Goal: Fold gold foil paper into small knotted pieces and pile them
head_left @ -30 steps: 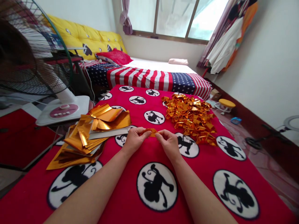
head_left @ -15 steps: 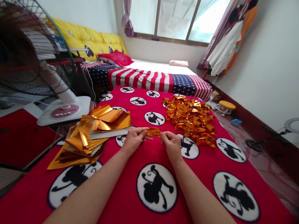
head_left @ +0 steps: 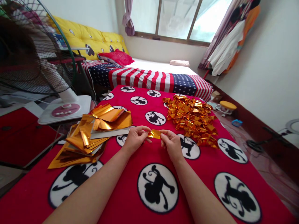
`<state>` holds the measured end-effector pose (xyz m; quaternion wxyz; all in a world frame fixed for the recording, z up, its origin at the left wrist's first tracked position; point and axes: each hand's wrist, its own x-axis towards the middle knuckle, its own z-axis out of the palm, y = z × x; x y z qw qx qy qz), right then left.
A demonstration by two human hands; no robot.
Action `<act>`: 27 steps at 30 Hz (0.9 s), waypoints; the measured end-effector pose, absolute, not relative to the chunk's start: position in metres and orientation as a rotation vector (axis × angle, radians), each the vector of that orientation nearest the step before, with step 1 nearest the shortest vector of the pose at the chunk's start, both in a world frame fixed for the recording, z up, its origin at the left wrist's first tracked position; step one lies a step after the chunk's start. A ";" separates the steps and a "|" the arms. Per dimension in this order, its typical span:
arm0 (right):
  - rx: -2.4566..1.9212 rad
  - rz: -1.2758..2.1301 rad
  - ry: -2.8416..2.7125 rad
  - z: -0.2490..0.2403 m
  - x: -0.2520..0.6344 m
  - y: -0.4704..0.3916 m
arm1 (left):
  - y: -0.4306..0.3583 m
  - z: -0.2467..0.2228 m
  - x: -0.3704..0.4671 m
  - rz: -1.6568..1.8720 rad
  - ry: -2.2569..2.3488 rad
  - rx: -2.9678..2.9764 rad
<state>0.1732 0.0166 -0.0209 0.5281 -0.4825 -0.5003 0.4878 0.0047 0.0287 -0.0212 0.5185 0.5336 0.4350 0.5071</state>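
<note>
A small folded piece of gold foil paper (head_left: 154, 134) is stretched between my two hands above the red cloth (head_left: 121, 183). My left hand (head_left: 137, 138) pinches its left end between thumb and forefinger. At the other end, my right hand (head_left: 171, 142) grips it with thumb and fingertips. To the left of my left hand lies a loose stack of flat gold foil sheets (head_left: 86, 140), with pale undersides showing. Right of my right hand spreads a heap of folded gold foil pieces (head_left: 191, 116).
An electric fan (head_left: 66, 109) stands at the left, its blades blurred. Beyond the cloth is a bed with a striped and starred cover (head_left: 144, 79). A yellow stool (head_left: 227, 105) and a dark-based stand (head_left: 255, 145) are on the floor at right.
The foil piece between my hands has tilted and now shows a brighter, flatter face. Both hands keep their hold and have barely moved.
</note>
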 end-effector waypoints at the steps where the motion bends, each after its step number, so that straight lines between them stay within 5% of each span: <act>1: -1.146 1.170 -1.201 -0.021 0.173 0.017 | 0.029 -0.022 0.005 1.221 1.047 1.285; 12: -1.142 1.057 -1.337 -0.023 0.174 0.016 | 0.026 -0.014 0.004 1.279 1.111 1.329; 20: -1.092 0.126 -1.852 -0.003 0.170 0.016 | 0.018 -0.013 0.004 1.421 1.230 2.058; 27: -1.086 -0.172 -2.098 0.014 0.159 0.013 | 0.019 -0.016 -0.001 1.376 1.213 2.280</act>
